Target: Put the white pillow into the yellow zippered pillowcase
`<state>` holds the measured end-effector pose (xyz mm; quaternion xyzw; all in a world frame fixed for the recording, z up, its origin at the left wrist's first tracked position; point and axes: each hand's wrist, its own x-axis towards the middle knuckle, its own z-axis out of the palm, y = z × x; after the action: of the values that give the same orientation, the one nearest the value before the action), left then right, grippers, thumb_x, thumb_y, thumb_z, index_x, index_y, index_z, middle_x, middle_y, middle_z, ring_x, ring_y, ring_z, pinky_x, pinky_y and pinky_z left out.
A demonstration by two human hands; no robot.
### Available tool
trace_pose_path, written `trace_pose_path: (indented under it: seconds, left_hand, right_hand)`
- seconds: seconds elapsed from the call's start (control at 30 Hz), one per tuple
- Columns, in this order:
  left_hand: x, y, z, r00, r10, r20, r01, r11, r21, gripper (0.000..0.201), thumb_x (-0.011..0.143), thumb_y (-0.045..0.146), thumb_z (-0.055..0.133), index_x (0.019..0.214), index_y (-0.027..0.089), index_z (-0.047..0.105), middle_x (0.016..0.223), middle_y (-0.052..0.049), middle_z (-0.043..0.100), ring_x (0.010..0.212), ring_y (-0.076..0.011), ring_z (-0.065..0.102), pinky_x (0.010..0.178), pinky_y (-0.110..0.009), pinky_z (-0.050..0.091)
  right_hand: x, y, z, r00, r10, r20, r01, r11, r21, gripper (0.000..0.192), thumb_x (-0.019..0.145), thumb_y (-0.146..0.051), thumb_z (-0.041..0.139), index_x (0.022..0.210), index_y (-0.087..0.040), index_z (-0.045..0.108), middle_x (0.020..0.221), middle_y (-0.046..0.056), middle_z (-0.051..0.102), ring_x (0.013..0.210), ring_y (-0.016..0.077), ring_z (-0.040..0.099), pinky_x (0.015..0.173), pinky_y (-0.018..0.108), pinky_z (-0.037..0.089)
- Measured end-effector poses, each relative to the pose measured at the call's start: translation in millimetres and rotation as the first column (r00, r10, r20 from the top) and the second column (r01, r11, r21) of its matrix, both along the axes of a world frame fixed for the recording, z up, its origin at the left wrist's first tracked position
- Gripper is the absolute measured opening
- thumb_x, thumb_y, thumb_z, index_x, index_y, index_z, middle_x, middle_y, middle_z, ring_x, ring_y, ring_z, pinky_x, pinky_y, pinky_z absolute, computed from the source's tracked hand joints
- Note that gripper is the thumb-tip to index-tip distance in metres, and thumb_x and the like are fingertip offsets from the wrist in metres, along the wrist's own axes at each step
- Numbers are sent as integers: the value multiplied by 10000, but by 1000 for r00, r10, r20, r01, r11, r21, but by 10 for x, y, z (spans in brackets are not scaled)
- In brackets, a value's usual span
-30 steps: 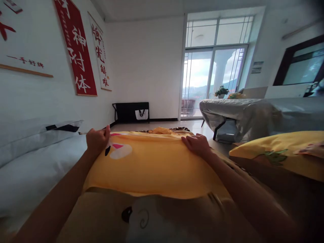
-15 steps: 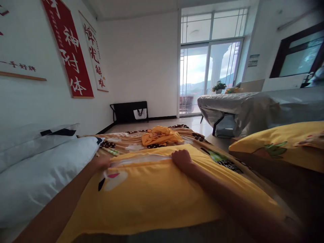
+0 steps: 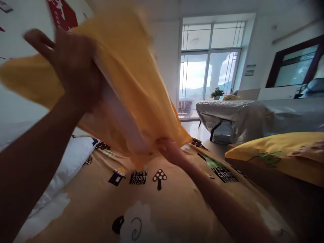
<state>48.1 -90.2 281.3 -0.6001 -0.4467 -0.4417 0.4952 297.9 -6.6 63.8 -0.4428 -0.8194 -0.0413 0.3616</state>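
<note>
A yellow pillow [image 3: 131, 87] hangs tilted in the air over the bed, blurred by motion. My left hand [image 3: 73, 64] grips its upper end high at the left, near the wall. My right hand [image 3: 172, 152] grips its lower end just above the bedspread. White pillow filling shows along the open edge of the yellow cover between my hands. Under it lies the tan bedspread [image 3: 157, 199] printed with mushrooms, lettering and white cartoon shapes.
A white pillow [image 3: 68, 162] lies at the bed's left by the wall. A second yellow pillow [image 3: 275, 155] lies at the right. Beyond stands a table under a grey cover [image 3: 253, 114], with a potted plant [image 3: 216, 92] and glass doors behind.
The yellow pillow lay flat on the bed with both hands at its far edge. It has been swung up, my left hand rising high and my right staying low.
</note>
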Motion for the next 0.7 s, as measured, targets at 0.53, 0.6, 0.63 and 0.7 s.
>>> trace_pose_path:
  seconds: [0.53, 0.6, 0.63, 0.7]
  left_hand:
    - [592, -10, -672, 735, -607, -302, 379, 737, -560, 420, 801, 187, 428, 1193, 205, 579, 938, -50, 670, 883, -191, 611, 794, -353, 467]
    - [403, -208, -493, 776, -625, -83, 415, 606, -679, 348, 819, 244, 448, 1112, 203, 632, 953, -38, 687, 856, -171, 621, 785, -328, 492]
    - [291, -294, -399, 815, -579, -37, 422, 636, -646, 331, 828, 291, 472, 1093, 192, 643, 964, -39, 688, 862, -166, 619, 810, -330, 493]
    - [44, -430, -220, 909, -413, -61, 342, 820, -459, 475, 818, 454, 515, 1169, 148, 610, 1091, -67, 653, 1014, -195, 578, 960, -391, 431]
  right_hand:
    - [838, -290, 1296, 965, -44, -259, 115, 958, 264, 567, 820, -596, 486, 1218, -194, 523, 1099, 122, 600, 993, 284, 546, 830, 457, 436]
    - [879, -319, 1427, 974, 20, -226, 2, 995, 95, 528, 770, -612, 558, 1064, -177, 609, 983, 104, 628, 868, 248, 572, 749, 401, 466]
    - [889, -358, 1505, 983, 24, -183, -20, 999, 28, 493, 748, -608, 590, 969, -169, 637, 928, 97, 628, 824, 236, 572, 718, 386, 470]
    - [893, -463, 1660, 998, 4, -68, -6, 1000, -21, 449, 681, -589, 673, 827, -164, 650, 918, 94, 612, 813, 233, 567, 700, 380, 477]
